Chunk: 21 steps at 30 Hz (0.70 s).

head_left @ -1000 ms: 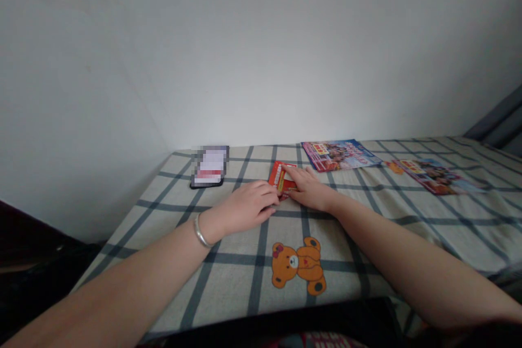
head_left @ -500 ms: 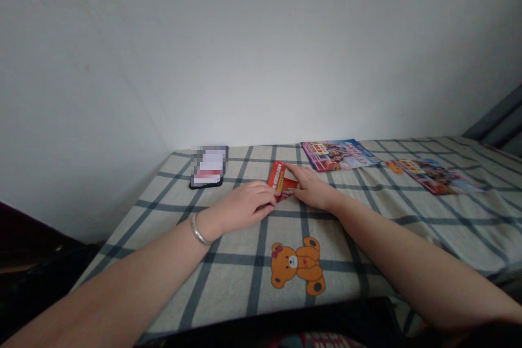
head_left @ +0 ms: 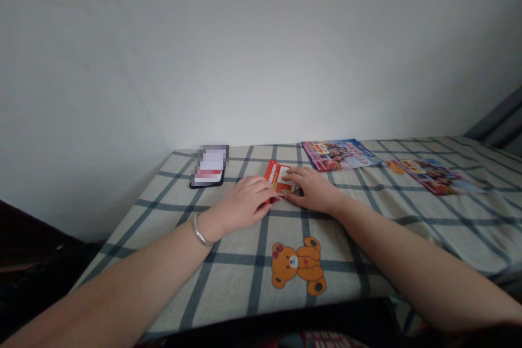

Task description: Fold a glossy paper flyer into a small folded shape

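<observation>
A small folded red leaflet (head_left: pixel 274 172) with white and yellow print lies on the checked cloth between my hands. My left hand (head_left: pixel 249 198), with a silver bangle on the wrist, has its fingers curled over the leaflet's lower left side, holding it. The lower edge of the leaflet is partly hidden under those fingers. On the right side, my right hand (head_left: pixel 310 187) rests with thumb and fingers apart, its fingertips touching the paper. A pale patch shows near the right fingertips.
A phone (head_left: pixel 211 166) with its screen lit lies to the left. Colourful printed flyers (head_left: pixel 340 154) lie by the wall, and another flyer (head_left: pixel 438 176) is further right. A printed bear (head_left: pixel 298 265) decorates the cloth in front of me.
My right hand has shifted slightly left and down, its fingers drawn in over the leaflet. The leaflet's top has turned slightly leftward. My left hand has barely moved.
</observation>
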Tool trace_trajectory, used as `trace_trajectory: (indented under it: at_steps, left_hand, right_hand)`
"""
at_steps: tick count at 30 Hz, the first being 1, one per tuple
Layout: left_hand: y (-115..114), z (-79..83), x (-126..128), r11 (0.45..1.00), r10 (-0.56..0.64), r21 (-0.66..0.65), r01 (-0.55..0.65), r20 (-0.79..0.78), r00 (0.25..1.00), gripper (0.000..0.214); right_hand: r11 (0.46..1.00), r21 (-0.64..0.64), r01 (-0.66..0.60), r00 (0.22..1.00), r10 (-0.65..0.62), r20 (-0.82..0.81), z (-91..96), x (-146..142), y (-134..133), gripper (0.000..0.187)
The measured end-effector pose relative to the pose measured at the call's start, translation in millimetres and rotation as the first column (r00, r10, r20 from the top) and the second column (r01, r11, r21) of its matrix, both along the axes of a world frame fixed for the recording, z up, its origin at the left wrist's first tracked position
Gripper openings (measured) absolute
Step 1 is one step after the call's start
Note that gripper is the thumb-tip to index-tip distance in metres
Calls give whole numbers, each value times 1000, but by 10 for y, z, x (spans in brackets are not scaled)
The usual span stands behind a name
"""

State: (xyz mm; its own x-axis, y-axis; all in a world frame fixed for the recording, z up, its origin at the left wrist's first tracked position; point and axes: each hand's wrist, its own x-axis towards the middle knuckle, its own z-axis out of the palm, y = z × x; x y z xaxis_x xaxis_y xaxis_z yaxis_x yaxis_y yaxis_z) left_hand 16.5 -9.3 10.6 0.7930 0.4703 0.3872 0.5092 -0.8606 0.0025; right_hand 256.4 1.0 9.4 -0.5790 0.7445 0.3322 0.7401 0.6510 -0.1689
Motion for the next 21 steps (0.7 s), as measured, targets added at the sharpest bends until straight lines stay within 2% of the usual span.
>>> trace_trajectory:
  at_steps: [8, 15, 21]
  left_hand:
    - [38, -43, -22, 998, 42, 54, -43, 19, 999, 21]
    - [42, -45, -20, 998, 58, -9, -58, 88, 994, 24]
    - [92, -39, -47, 995, 92, -54, -86, 123, 988, 41]
  right_hand:
    - [998, 0, -70, 997, 70, -16, -26, 11, 43, 39]
    - [991, -66, -116, 993, 113, -41, -32, -5, 57, 34]
    - [990, -94, -107, 993, 102, -56, -37, 0, 68, 26]
